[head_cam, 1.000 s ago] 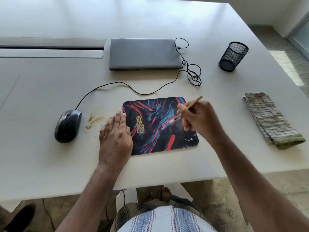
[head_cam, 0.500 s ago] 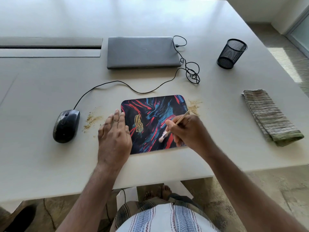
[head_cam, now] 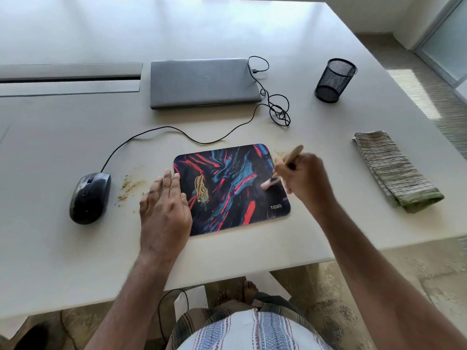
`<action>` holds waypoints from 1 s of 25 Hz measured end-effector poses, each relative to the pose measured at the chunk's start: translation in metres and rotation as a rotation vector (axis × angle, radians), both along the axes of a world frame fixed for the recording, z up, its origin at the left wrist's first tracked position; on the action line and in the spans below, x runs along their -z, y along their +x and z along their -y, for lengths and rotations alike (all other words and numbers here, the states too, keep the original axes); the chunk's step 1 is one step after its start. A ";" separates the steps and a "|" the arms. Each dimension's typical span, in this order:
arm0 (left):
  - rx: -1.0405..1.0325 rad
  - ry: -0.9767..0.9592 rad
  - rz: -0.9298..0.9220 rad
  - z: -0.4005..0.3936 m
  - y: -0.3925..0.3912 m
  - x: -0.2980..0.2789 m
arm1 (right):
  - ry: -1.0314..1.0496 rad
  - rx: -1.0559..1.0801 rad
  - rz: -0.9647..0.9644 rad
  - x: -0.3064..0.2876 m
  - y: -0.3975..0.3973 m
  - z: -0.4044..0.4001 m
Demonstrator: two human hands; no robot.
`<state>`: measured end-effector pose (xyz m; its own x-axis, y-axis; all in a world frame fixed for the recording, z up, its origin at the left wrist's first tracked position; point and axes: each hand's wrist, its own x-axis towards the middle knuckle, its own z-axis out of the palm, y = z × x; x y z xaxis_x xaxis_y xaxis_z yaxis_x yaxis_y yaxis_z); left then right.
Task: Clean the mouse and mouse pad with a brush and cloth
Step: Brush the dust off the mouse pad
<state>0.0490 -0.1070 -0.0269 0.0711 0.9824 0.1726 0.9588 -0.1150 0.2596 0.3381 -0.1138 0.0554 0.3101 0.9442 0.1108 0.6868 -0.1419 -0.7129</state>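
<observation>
Two hands worked: the right hand (head_cam: 304, 178) gripped the brush (head_cam: 286, 164), bristles on the mouse pad (head_cam: 235, 188); the left hand (head_cam: 164, 210) lay flat on the pad's left edge. The mouse (head_cam: 89, 197) sat left, the cloth (head_cam: 395, 170) right on the bench (head_cam: 75, 137).

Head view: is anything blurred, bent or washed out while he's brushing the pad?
Head view: the brush and the right hand gripping it are motion-smeared, bristles softest; the left hand flat on the mouse pad is sharp. Wide-angle bowing curves the table edges. Daylight washes out the far tabletop and the floor patch at right; shadows are soft.
</observation>
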 end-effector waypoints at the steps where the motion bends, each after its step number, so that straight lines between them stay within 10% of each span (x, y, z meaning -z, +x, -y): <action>1: -0.003 0.002 0.001 0.000 0.000 0.000 | 0.030 0.007 -0.006 -0.002 0.003 -0.003; 5: 0.005 0.002 0.003 0.001 0.000 -0.001 | -0.012 -0.280 -0.151 0.002 -0.020 0.003; 9: 0.002 -0.009 0.000 0.001 0.000 -0.001 | 0.112 -0.066 0.085 0.003 -0.007 -0.014; 21: 0.002 -0.009 -0.001 0.002 0.000 -0.002 | -0.033 -0.227 -0.206 0.005 -0.005 -0.032; 25: 0.005 -0.018 -0.009 0.001 -0.001 -0.002 | 0.130 -0.042 0.105 0.002 0.004 -0.036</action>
<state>0.0479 -0.1080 -0.0252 0.0773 0.9850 0.1542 0.9606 -0.1150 0.2531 0.3420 -0.0774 0.0531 0.2506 0.9318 0.2625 0.7616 -0.0224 -0.6476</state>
